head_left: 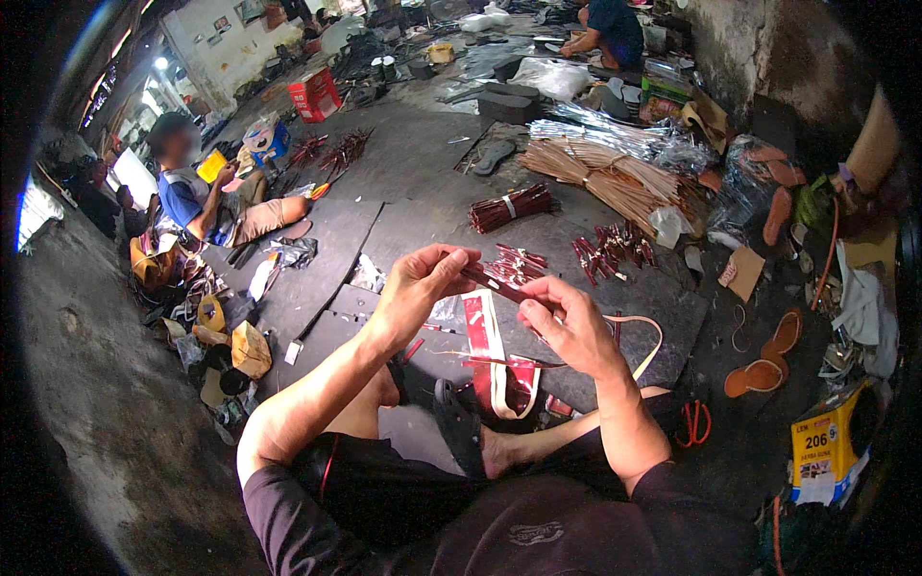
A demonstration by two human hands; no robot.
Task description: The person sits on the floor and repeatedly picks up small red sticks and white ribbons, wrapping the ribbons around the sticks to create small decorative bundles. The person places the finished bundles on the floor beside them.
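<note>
Between my two hands runs a short, narrow dark red strap (496, 285) with a small pale patch on it. My left hand (423, 285) pinches one end with thumb and fingers. The other end is in the fingers of my right hand (573, 324). Below them, near my crossed legs, lie a glossy red strip (473, 317) and a cream strip (496, 348), partly overlapping. A thin cream band (652, 344) curves out to the right of my right hand. Just beyond my hands is a loose pile of short dark red straps (520, 261), partly hidden by them.
A tied dark red bundle (511, 207) and another strap pile (615, 252) lie ahead, before long brown strips (600, 173). Red-handled scissors (693, 423), brown sandals (765, 365) and a yellow-blue container (826, 444) are at right. A person (197, 197) sits left; another (613, 38) sits far back.
</note>
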